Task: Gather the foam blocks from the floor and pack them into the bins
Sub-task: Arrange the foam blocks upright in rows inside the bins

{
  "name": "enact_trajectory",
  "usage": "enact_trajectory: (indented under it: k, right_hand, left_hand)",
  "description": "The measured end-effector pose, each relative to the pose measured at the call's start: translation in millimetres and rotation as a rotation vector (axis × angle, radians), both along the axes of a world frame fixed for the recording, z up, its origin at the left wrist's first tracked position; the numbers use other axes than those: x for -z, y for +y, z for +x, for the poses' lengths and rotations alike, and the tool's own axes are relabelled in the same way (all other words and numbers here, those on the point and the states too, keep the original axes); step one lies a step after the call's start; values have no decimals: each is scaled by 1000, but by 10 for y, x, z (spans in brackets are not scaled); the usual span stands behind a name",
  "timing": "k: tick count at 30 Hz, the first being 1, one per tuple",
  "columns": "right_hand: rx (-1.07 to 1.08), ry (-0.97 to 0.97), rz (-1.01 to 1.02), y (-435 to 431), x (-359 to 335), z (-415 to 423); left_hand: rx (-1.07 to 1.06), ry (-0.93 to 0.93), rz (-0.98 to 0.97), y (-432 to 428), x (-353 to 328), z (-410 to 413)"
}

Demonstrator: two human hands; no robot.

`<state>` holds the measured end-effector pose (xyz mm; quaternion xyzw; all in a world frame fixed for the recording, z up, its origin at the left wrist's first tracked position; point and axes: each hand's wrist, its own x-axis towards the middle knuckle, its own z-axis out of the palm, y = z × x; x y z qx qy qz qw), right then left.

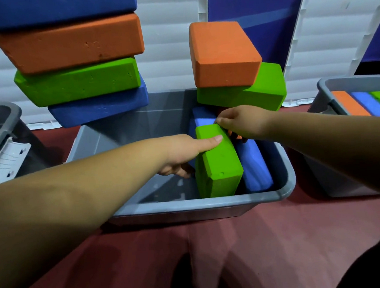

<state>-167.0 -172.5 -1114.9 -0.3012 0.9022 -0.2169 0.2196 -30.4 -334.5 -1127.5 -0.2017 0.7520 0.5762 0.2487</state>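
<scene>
Green foam block, centre frame, on edge inside grey bin. Left hand clasps its side; right hand pinches its upper corner. Advised: keep upright, press flush against blue block.

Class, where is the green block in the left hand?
Head view, centre: the green block stands in the middle bin, left of a blue block.

Green block, grey bin, maroon floor.
</scene>
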Motion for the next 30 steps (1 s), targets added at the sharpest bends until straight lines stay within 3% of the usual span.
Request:
enact_trajectory:
  k: [3, 15, 23, 30]
  right_hand:
    - [-189, 192, 203, 39, 156, 22]
    - [-167, 202, 168, 67, 362, -62]
    - [-98, 232, 196, -19, 452, -39]
    - [-81, 246, 242, -43, 396, 13]
  left_hand:
    - [101, -12, -228, 53, 249, 3]
    - [-7, -31, -99, 42, 504, -200]
    - [-15, -92, 212, -165, 730, -218]
    - [-19, -71, 215, -122, 716, -188]
